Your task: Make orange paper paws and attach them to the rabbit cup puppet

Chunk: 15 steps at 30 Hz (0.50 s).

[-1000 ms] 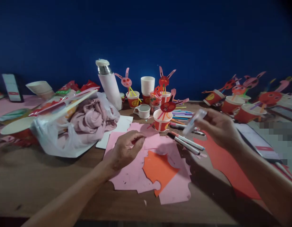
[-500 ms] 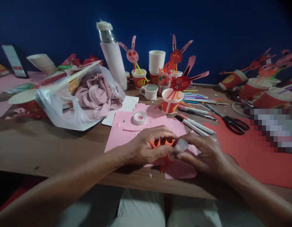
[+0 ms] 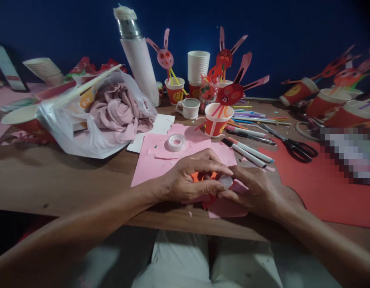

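Observation:
Close together over the paper, my left hand (image 3: 191,178) and my right hand (image 3: 252,188) meet around a small clear tube (image 3: 225,182), its round end facing me. Thumb and fingertips of both hands are closed on it. My hands hide the tube's rest, so its exact kind is unclear. Under my left fingers shows an orange-red paper piece (image 3: 198,176), partly hidden. Beneath lies pink paper (image 3: 152,164), with a roll of clear tape (image 3: 176,142) on it beyond my left hand. Past my right hand lie several markers (image 3: 249,150).
At left is a plastic bag (image 3: 72,140) with pink cloth; behind it leans a white thermos (image 3: 138,66). Paper cups with rabbit-faced straws, including the nearest cup (image 3: 216,124), stand at the back. Right are scissors (image 3: 299,150), red paper (image 3: 331,196) and more red cups (image 3: 325,102).
My left thumb and fingers have come onto the clear tube, and my hands have drawn closer together. The tube's end has turned more toward me. The whole view has shifted slightly.

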Tool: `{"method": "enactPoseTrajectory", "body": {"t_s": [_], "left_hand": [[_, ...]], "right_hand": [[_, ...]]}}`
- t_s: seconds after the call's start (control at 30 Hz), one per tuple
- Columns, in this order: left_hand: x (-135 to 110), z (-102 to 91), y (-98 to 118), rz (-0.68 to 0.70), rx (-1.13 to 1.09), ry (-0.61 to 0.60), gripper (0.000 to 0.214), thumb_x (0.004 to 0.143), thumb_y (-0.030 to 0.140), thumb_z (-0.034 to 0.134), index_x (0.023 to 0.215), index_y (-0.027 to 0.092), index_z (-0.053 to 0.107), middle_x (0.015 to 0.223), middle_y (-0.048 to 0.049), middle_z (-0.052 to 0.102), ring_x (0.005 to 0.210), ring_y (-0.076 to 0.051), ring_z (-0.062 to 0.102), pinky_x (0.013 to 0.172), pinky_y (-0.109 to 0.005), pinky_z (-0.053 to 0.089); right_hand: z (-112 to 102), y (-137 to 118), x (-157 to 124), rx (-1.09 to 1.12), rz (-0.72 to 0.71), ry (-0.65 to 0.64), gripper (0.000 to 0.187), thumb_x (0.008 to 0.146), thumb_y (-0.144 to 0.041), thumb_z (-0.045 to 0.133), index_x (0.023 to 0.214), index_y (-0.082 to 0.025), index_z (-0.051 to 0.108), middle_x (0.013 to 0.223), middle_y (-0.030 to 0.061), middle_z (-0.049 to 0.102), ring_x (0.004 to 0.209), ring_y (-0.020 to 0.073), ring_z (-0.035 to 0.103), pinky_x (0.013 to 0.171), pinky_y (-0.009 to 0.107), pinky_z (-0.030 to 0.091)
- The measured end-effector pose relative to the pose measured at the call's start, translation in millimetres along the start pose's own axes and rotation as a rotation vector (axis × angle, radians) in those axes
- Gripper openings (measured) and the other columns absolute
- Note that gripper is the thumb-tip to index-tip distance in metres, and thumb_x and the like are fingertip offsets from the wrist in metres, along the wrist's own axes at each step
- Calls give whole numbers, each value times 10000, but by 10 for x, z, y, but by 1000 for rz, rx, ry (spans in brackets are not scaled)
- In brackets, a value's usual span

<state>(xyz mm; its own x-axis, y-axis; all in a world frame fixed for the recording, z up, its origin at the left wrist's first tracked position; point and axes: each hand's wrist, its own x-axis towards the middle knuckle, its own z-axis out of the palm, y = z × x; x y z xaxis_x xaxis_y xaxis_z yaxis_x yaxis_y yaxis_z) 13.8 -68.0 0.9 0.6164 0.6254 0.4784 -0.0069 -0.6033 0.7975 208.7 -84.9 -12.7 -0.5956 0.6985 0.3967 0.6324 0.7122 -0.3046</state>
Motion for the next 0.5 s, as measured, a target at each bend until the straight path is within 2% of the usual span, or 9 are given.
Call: {"method": "enactPoseTrajectory", "body": {"t_s": [0.3,0.4,0.5], "left_hand": [[26,59,-67,14,2,44,194,777,322,590,866,167,664,829,-57,552,759,-141,536,692,-282,476],[34,42,-70,36,22,50,183,783,313,585,869,169,656,826,-56,554,770,-143,536,687,-281,474],[30,40,-67,25,28,59,188,782,331,583,857,170,644,833,-56,559,771,-142,547,681,-282,479]], "right_hand": [[-72,-52,33,80,47,-48,212,824,-367,490,715,-192,540,606,4,610,518,119,541,480,211,370],[-100,1,-8,138,67,-110,230,785,-420,551,835,-196,571,719,24,651,631,149,593,569,241,436],[-184,69,-50,268,107,-30,339,770,-434,578,1015,-200,555,873,54,660,777,176,615,673,279,479]]}}
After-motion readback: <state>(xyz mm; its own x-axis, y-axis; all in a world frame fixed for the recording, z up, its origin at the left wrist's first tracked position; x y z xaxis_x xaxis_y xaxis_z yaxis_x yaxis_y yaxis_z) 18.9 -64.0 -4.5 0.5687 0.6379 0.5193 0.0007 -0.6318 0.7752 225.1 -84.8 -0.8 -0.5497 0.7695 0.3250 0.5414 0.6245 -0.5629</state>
